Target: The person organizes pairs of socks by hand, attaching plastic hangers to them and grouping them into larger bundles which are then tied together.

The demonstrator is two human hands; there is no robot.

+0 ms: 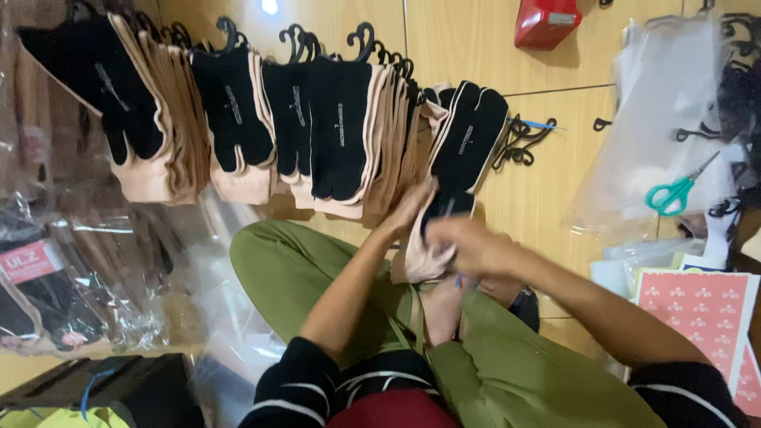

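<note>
Black-and-beige socks [464, 147], olive-green trousers [507, 364], teal-handled scissors [675, 192], a red box [545, 22], and a pink patterned sheet [701, 313].

Black split-toe sock [468, 150] backed by beige card, tilted, toe end up and away, leaning against the right end of the hanging row. Lower beige end [424, 254] pinched between left hand [408, 208] and right hand [468, 246], above green-trousered lap.
</note>
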